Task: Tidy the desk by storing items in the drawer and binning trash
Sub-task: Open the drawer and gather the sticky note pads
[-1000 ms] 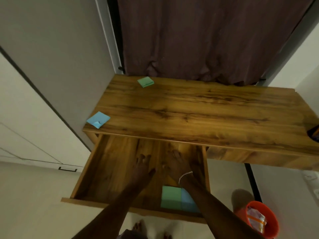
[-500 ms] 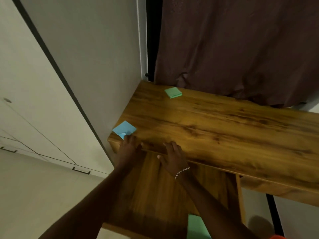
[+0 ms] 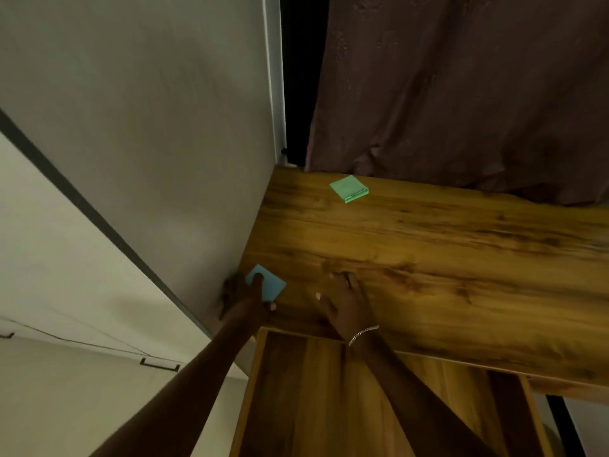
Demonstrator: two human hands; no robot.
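A blue sticky-note pad (image 3: 269,285) lies at the front left corner of the wooden bench (image 3: 428,258), right where the bench meets a grey wall (image 3: 164,127). The left hand (image 3: 245,296) reaches in from below and pinches this pad: one finger lies across its top and the thumb tip sits at its near edge, while the other fingers curl off the bench's left side against the wall. Just beside it, the right hand (image 3: 346,300) rests palm down on the wood near the front edge, fingers straight and slightly spread, holding nothing; a thin chain bracelet (image 3: 363,334) circles its wrist. Both forearms cross over an open wooden drawer (image 3: 313,407) that juts out under the bench's front edge. A green sticky-note pad (image 3: 348,189) lies flat well apart, near the back left of the bench, close to a dark brown curtain (image 3: 461,94) hanging behind. Both pads show only plain colour on top. A broad stretch of wood grain runs between the two pads and off to the right.
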